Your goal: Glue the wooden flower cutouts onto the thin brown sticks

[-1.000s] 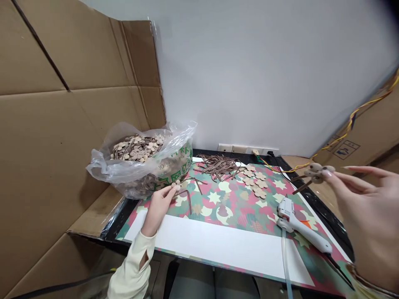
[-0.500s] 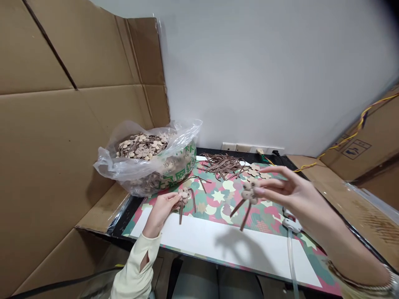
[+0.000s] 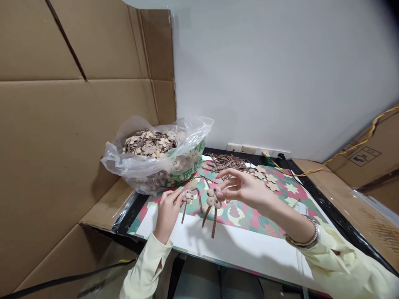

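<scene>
Our right hand point(image 3: 246, 189) pinches a wooden flower point(image 3: 213, 197) by its head, ribbons point(image 3: 214, 221) hanging free below; our left hand point(image 3: 168, 207) pinches a second flower point(image 3: 188, 195) beside.

The left hand point(image 3: 167, 207) pinches a wooden flower point(image 3: 188, 196) with a brown ribbon loop, low over the surface point(image 3: 237, 245). Just beside it, the right hand point(image 3: 249, 190) holds a second flower piece point(image 3: 213, 198) in its fingers point(image 3: 227, 193), with two ribbon tails hanging down. Behind them stands a plastic bag point(image 3: 149, 166) full of such pieces.
</scene>
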